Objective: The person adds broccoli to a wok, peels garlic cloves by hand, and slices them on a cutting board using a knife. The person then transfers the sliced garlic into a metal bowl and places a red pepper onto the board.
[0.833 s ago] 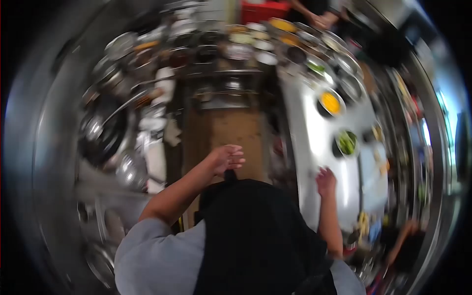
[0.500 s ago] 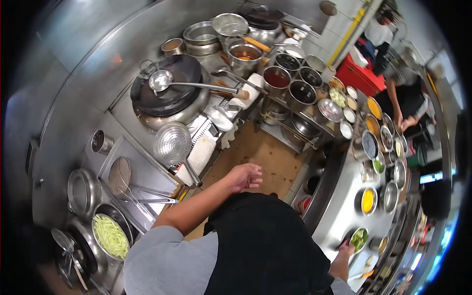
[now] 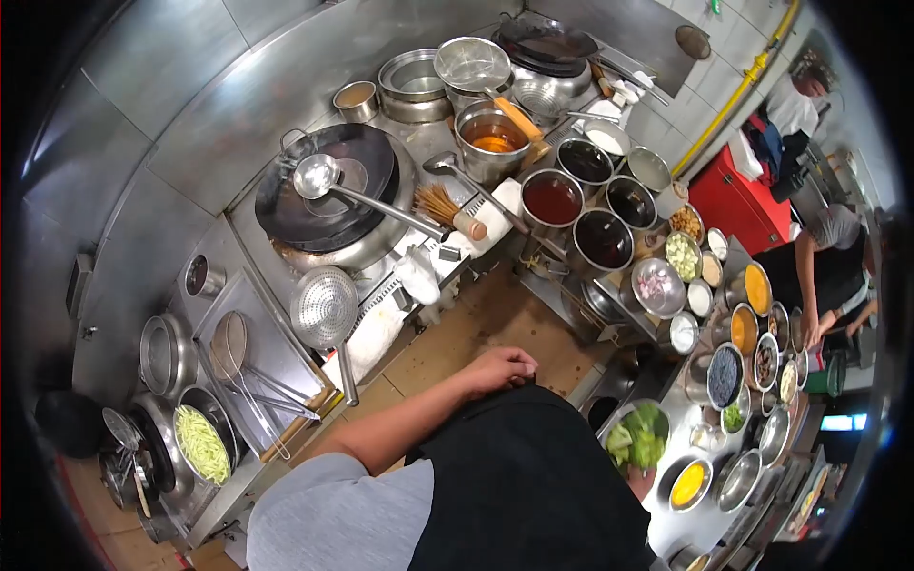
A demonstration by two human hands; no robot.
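My left hand (image 3: 500, 369) hangs in front of my dark apron (image 3: 519, 476), over the tiled floor. Its fingers are loosely curled, and nothing shows in them. On the right, my right hand (image 3: 643, 481) grips the near side of a metal bowl (image 3: 664, 416) of cut green leafy vegetables (image 3: 640, 436). The bowl is lifted by the counter's edge; some of my fingers are hidden. Ahead on the left is a wok (image 3: 333, 190) on the stove, with a ladle (image 3: 316, 177) resting across it.
A perforated skimmer (image 3: 325, 306) and a bamboo brush (image 3: 447, 211) lie along the stove front. Pots of dark sauce (image 3: 604, 238) stand ahead. The right counter (image 3: 671, 476) bears several ingredient bowls, including yellow liquid (image 3: 687, 485). Another person's hands (image 3: 815, 328) work beyond. Pale green strips (image 3: 202, 445) sit left.
My right hand has raised the bowl of greens from the counter and brought it forward, closer to my body. My left hand's fingers have curled in more. The view has shifted.
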